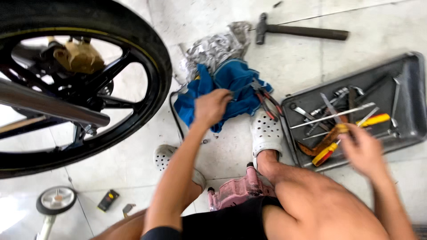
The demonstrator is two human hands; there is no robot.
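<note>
Stool: pink plastic stool (238, 191) under the person.
Left hand (212, 106): fingers gripping blue rag (231, 89) beside the stool.
Right hand (364, 149): blurred, grip unclear, over tool tray (411, 95); step looks like picking a tool.

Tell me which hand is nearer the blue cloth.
Left. The left hand rests on the blue cloth; the right hand is off to its right, over the tool tray.

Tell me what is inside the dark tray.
The tray holds screwdrivers, one yellow-handled, plus wrenches and other metal tools. The right hand covers part of them; the tray floor beneath is hidden.
</note>
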